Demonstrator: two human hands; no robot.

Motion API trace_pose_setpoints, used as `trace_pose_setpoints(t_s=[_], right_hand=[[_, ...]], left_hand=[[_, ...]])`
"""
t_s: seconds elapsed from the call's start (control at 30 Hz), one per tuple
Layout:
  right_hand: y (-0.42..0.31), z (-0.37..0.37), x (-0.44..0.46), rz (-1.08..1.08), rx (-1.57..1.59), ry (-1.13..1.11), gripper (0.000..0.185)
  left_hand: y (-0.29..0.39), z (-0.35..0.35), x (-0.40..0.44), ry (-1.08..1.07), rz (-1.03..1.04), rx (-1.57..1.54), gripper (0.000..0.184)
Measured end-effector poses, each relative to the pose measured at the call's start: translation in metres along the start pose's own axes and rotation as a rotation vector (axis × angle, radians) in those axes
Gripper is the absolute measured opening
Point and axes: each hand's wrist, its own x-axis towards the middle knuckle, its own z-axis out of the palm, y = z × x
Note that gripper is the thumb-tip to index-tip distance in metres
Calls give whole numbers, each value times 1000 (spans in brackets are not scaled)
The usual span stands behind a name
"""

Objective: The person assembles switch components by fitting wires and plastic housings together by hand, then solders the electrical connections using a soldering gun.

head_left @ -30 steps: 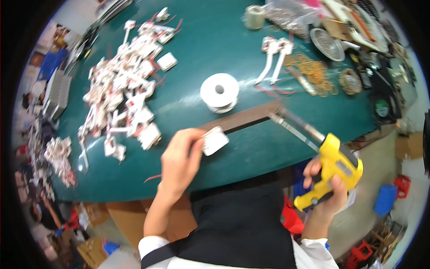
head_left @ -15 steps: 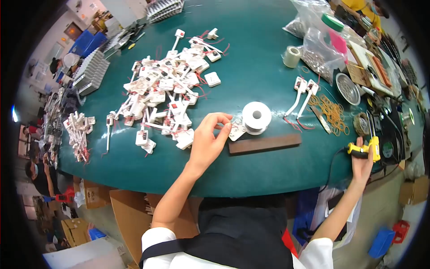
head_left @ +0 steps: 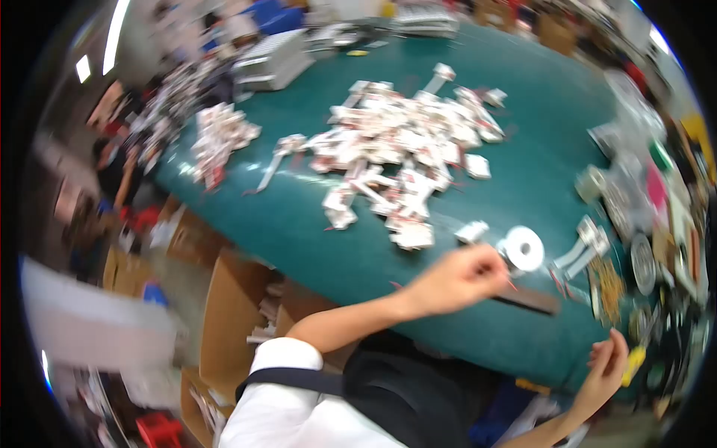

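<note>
Spool beside curled left hand, grip unclear, right hand loosely open near table edge

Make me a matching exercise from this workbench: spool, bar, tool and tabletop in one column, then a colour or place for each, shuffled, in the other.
1. Spool
2. Bar
3. Tool
4. Tabletop

A. Right beside the right hand
B. Green
C. White, with a round hole in the middle
D. Dark brown

Right pairs: 1-C, 2-D, 3-A, 4-B
</note>
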Motion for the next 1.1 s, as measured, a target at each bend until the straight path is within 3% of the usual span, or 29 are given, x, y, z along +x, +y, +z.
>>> trace_pose_setpoints(t_s=[0.07, 0.17, 0.2, 0.3, 0.37, 0.4, 0.5, 0.8, 0.97, 1.03, 1.07, 1.1], right_hand=[[-55, 55, -25, -251, 175, -137, 27], [-75, 95, -42, -571, 75, -275, 25], [-78, 99, -43, -606, 91, -285, 25], [-89, 110, -44, -646, 187, -302, 20], [-100, 112, -45, -572, 328, -397, 13], [-108, 105, -45, -438, 373, -464, 22], [-98, 102, -36, -127, 743, -275, 25], [-85, 82, -27, 39, 918, -134, 28], [-89, 83, -29, 19, 939, -259, 23], [-108, 89, -31, -271, 178, -7, 22], [-111, 92, -32, -451, -133, 108, 31], [-118, 97, -35, -509, -46, 19, 32]], left_hand=[[4, 11, -8, -99, 13, -101, 17], [13, 18, -23, -200, 25, -227, 20], [21, 11, -31, -223, -129, -318, 23], [23, -4, -45, -207, -121, -329, 24], [26, -15, -55, -194, -119, -265, 25], [19, -18, -58, -196, -59, -187, 24], [24, -39, -71, -175, 43, -88, 23], [31, -94, -104, -90, -25, 107, 20], [44, -106, -116, -13, -26, 115, 21], [57, -109, -119, 48, -69, 347, 22], [60, -110, -119, 50, -68, 348, 22], [61, -110, -118, 41, -24, 440, 21]])
